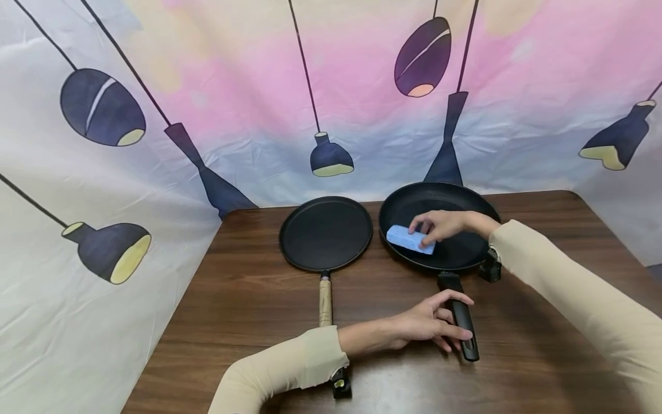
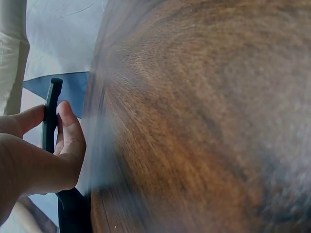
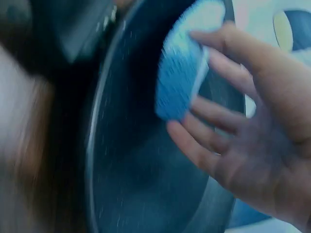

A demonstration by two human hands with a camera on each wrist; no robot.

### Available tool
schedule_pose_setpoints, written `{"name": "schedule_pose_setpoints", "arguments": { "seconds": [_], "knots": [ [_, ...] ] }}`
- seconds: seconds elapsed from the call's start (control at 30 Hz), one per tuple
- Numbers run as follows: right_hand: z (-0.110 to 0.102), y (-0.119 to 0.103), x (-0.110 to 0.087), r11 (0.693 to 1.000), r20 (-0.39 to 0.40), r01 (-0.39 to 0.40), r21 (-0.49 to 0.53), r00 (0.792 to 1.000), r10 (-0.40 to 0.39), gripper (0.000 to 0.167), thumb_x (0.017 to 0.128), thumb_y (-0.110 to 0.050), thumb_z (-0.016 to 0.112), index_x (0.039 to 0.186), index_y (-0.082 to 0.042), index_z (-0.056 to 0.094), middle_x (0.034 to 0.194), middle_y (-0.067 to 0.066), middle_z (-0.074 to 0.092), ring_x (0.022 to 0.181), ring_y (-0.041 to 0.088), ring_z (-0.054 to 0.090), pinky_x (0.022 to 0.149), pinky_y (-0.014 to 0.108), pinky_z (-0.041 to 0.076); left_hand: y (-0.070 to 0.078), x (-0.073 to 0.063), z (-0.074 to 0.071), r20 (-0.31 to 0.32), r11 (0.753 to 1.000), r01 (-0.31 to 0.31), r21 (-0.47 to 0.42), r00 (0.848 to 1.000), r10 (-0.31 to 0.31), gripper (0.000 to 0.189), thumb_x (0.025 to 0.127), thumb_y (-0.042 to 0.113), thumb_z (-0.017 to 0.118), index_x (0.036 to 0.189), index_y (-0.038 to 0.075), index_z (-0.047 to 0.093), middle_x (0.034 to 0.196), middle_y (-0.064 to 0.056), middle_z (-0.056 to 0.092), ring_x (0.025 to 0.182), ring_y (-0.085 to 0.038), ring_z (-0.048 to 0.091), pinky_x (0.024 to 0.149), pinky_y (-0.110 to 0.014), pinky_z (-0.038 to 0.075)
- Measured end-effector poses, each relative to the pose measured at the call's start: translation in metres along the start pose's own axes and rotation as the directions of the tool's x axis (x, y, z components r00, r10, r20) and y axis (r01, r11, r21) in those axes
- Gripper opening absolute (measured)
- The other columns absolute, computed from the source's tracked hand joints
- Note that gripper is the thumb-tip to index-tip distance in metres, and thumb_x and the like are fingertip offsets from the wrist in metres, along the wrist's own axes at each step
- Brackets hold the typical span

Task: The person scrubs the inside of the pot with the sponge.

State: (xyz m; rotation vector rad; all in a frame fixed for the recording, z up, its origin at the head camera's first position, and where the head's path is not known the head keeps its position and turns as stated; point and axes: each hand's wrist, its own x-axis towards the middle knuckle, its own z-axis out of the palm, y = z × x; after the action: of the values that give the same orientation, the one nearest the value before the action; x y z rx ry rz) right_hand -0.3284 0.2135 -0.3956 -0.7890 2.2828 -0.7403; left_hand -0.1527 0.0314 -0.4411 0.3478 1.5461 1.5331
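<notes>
My right hand (image 1: 439,224) pinches a light blue sponge (image 1: 405,238) between thumb and fingers. It holds the sponge over the left side of a deep black frying pan (image 1: 465,253), and in the right wrist view the sponge (image 3: 177,73) overlaps the dark inside of the pan (image 3: 141,165). With thumb and fingers on either side, my left hand (image 1: 426,322) grips the pan's black handle (image 1: 462,313), which points toward me. The left wrist view shows the handle (image 2: 50,116) between thumb and fingertips.
Left of the frying pan lies a flat black pan (image 1: 326,233) with a wooden handle (image 1: 325,299), partly behind my left sleeve (image 1: 310,356). Both pans are on a brown wooden table (image 1: 243,287). A cloth backdrop (image 1: 248,103) printed with lamps hangs behind the table's far edge.
</notes>
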Motion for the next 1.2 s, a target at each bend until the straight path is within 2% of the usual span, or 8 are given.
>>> {"name": "schedule_pose_setpoints", "arguments": {
  "seconds": [0.17,0.27,0.37,0.5,0.7,0.97,1.1,1.2],
  "knots": [
    [0.007,-0.001,0.014,0.981,-0.281,-0.045,-0.191,0.96,-0.011,0.055,0.094,-0.019,0.074,0.139,0.004,0.054,0.133,0.035,0.058,0.122,0.049,0.057,0.099,0.059,0.05,0.001,0.002,0.002,0.034,1.0,-0.001,-0.003,0.999,0.001,0.052,0.098,0.002,0.066,0.14,0.03,0.054,0.082,0.0,0.068,0.07,-0.013,0.066,0.059,-0.024,0.055],
    [0.01,0.0,0.017,0.965,-0.346,-0.074,-0.253,0.938,-0.019,0.057,0.092,-0.016,0.076,0.141,0.003,0.053,0.138,0.035,0.055,0.125,0.051,0.054,0.101,0.062,0.046,0.001,0.003,0.002,0.042,1.0,-0.002,0.002,0.999,0.002,0.052,0.099,0.002,0.066,0.141,0.03,0.053,0.081,0.0,0.067,0.07,-0.013,0.066,0.059,-0.024,0.055],
    [0.011,0.002,0.015,0.96,-0.296,-0.04,-0.277,0.954,-0.045,0.056,0.09,-0.009,0.077,0.141,-0.001,0.055,0.142,0.032,0.052,0.129,0.051,0.05,0.102,0.063,0.045,0.001,0.003,0.002,0.045,1.0,0.003,0.01,0.999,-0.003,0.052,0.099,0.002,0.065,0.142,0.03,0.053,0.081,0.0,0.067,0.07,-0.013,0.065,0.059,-0.024,0.055],
    [0.007,0.001,0.005,0.961,-0.142,0.024,-0.274,0.988,-0.065,0.053,0.084,0.007,0.077,0.132,-0.01,0.061,0.143,0.028,0.051,0.133,0.05,0.046,0.1,0.06,0.047,0.0,0.002,-0.001,0.057,1.0,0.006,0.015,0.998,-0.007,0.052,0.099,0.003,0.065,0.142,0.03,0.052,0.081,0.0,0.067,0.071,-0.013,0.065,0.059,-0.025,0.055],
    [0.004,0.0,-0.011,0.943,-0.048,0.021,-0.331,0.998,-0.039,0.061,0.073,0.023,0.07,0.116,-0.02,0.061,0.133,0.021,0.055,0.124,0.042,0.05,0.085,0.043,0.05,0.001,0.001,-0.002,0.057,1.0,0.001,0.016,0.998,-0.001,0.053,0.099,0.002,0.065,0.142,0.029,0.052,0.081,0.0,0.067,0.071,-0.013,0.066,0.06,-0.024,0.055],
    [0.011,0.002,0.002,0.933,-0.157,0.094,-0.348,0.975,-0.157,0.053,0.083,0.007,0.078,0.129,-0.014,0.064,0.137,0.023,0.058,0.127,0.044,0.053,0.099,0.059,0.049,0.003,-0.002,-0.005,0.056,1.0,0.009,0.01,0.998,-0.01,0.052,0.099,0.003,0.064,0.141,0.031,0.052,0.082,0.0,0.067,0.072,-0.012,0.066,0.06,-0.024,0.055],
    [0.01,0.005,0.015,0.932,-0.243,0.041,-0.359,0.96,-0.136,0.054,0.089,-0.004,0.077,0.14,-0.009,0.06,0.14,0.028,0.055,0.128,0.048,0.052,0.101,0.064,0.046,0.003,-0.002,-0.005,0.073,1.0,0.017,0.017,0.997,-0.018,0.052,0.1,0.003,0.063,0.142,0.031,0.051,0.083,0.0,0.066,0.073,-0.012,0.066,0.06,-0.024,0.055],
    [0.006,0.009,0.024,0.927,-0.352,-0.059,-0.371,0.933,-0.081,0.055,0.093,-0.008,0.075,0.144,-0.005,0.055,0.14,0.032,0.053,0.125,0.05,0.054,0.098,0.063,0.047,0.003,-0.002,-0.004,0.077,1.0,0.013,0.028,0.997,-0.015,0.052,0.101,0.003,0.063,0.142,0.032,0.051,0.082,0.0,0.066,0.073,-0.012,0.067,0.06,-0.024,0.055]
  ]
}}
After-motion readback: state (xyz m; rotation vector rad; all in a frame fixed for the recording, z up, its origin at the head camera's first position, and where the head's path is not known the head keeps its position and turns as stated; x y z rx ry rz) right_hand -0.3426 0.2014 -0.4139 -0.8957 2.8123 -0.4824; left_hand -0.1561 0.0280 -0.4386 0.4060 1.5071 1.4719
